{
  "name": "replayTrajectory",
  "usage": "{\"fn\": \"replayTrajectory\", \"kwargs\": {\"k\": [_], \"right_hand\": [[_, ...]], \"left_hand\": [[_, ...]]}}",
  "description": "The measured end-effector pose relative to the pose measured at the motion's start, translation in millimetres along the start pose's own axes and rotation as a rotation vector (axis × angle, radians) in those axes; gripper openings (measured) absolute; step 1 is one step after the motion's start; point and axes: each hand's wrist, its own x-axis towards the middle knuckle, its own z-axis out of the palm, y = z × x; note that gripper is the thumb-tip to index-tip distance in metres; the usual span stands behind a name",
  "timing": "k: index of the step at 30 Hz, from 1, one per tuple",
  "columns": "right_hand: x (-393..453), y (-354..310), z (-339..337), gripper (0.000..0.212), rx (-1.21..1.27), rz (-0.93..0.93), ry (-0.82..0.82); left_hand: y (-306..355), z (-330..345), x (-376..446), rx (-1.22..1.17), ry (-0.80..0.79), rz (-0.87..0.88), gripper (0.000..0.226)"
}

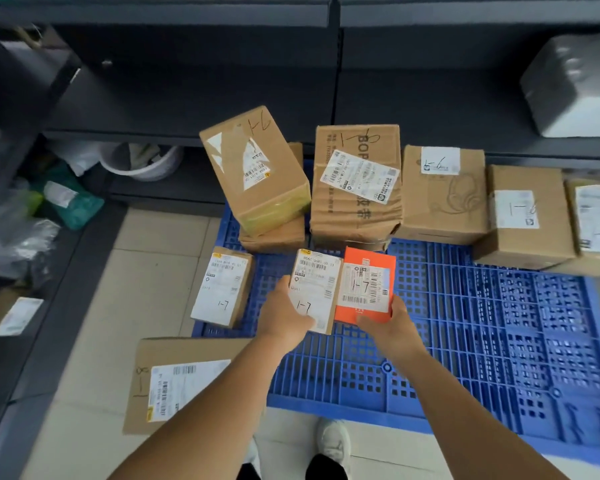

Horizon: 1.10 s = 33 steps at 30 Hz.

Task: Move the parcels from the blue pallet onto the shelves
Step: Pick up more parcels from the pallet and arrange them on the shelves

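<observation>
Fingers [305,320] of the left hand [283,315] are gripping a small white-labelled cardboard parcel [314,289]. Right hand [390,323] fingers are clamping a flat orange box [366,285] alongside, apparently pairing matching "1-7" markings above the blue plastic pallet [482,323].

**Dark shelving over a pale tiled floor**

We see dark grey shelving [194,98] filling the far side and running down the left. Below it lies a floor of pale square tiles [153,271]. Under the lowest board sits a white basin [142,164]; left of the shelving's upright post [336,64], plastic-wrapped bags [21,237] crowd the side bays. The light is even and dim inside the bays
</observation>
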Motion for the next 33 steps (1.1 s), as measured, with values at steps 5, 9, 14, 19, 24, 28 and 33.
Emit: {"fn": "replayTrajectory", "kwargs": {"k": [5,9,14,19,24,28,33], "right_hand": [[-39,-3,-20,0.051,0.074,-0.144,0.006],[-74,-24,-28,0.048,0.125,-0.232,0.009],[-118,-57,-25,0.046,0.19,-0.412,-0.01],[-164,-88,-4,0.048,0.199,-0.516,-0.082],[-217,-119,33,0.048,0.174,-0.685,-0.174],[-265,-140,80,0.05,0.12,-0.802,-0.279],[-339,-148,157,0.054,0.069,-0.897,-0.371]], "left_hand": [[4,-8,-41,-0.209,0.036,0.07,0.059],[2,-17,-72,-0.401,0.133,0.111,0.067],[1,-54,-115,-0.581,0.196,0.195,0.075],[-20,-103,-163,-0.679,0.259,0.288,0.079],[-64,-152,-220,-0.771,0.383,0.347,0.078],[-106,-188,-273,-0.829,0.546,0.413,0.068],[-178,-232,-346,-0.842,0.734,0.452,0.064]]}}
